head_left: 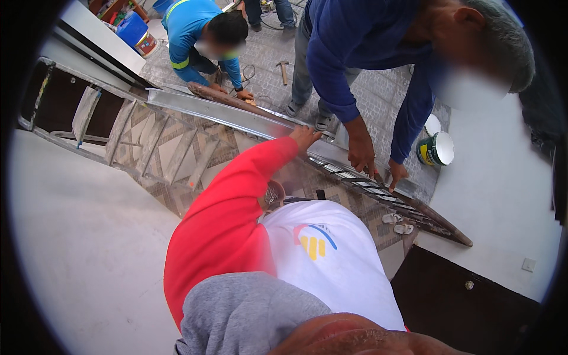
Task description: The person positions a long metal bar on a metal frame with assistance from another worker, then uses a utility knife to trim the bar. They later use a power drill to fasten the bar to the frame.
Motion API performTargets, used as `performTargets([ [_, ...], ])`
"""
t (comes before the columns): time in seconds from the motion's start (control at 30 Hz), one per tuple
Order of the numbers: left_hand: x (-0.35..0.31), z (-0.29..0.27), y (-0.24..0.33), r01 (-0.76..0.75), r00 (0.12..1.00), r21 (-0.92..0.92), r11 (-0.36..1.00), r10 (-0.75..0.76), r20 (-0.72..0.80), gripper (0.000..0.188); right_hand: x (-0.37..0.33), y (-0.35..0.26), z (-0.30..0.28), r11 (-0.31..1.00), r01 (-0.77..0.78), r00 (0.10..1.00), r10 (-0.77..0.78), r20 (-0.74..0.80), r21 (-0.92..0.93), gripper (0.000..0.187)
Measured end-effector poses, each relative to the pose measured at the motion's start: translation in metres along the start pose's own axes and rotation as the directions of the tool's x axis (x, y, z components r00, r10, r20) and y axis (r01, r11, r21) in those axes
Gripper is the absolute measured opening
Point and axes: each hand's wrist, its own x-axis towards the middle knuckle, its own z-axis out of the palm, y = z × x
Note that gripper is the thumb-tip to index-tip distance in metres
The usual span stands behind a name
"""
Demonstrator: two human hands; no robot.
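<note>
My left hand, at the end of a red sleeve, is closed over the edge of a long silver metal channel. This channel slants from the upper left toward the lower right. Along it run lengths of brown wood and a dark-barred grille. Across from me, a person in a dark blue top bends down with both hands at the channel and grille. Farther left, a crouching person in a light blue top has a hand near the wood. My right hand is out of sight.
A paint-stained ladder is at the left. A hammer lies on the tiled floor near cables. White-filled buckets stand by the right wall, a blue drum at upper left. Slippers sit near the dark door.
</note>
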Motion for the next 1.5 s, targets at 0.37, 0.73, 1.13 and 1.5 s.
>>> performTargets([
  [0.37, 0.001, -0.004, 0.003, 0.013, 0.995, 0.067, 0.998, -0.020, 0.100, 0.105, -0.002, 0.005, 0.004, 1.000, -0.011, 1.000, 0.011, 0.015, 0.006, 0.058],
  [0.73, 0.015, 0.029, -0.007, -0.034, 0.999, 0.070, 0.997, 0.035, -0.016, 0.099, 0.001, 0.012, 0.014, 0.999, -0.008, 1.000, 0.008, 0.008, 0.035, 0.059],
  [1.13, -0.014, -0.027, 0.008, 0.001, 0.997, 0.036, 0.999, -0.003, 0.079, 0.104, -0.025, 0.046, 0.049, 0.985, 0.072, 0.997, -0.073, 0.000, 0.155, 0.061],
  [1.5, -0.008, -0.035, 0.015, 0.015, 0.994, -0.018, 1.000, -0.013, 0.107, 0.100, -0.046, 0.058, 0.089, 0.959, -0.101, 0.995, 0.098, 0.027, 0.266, 0.071],
])
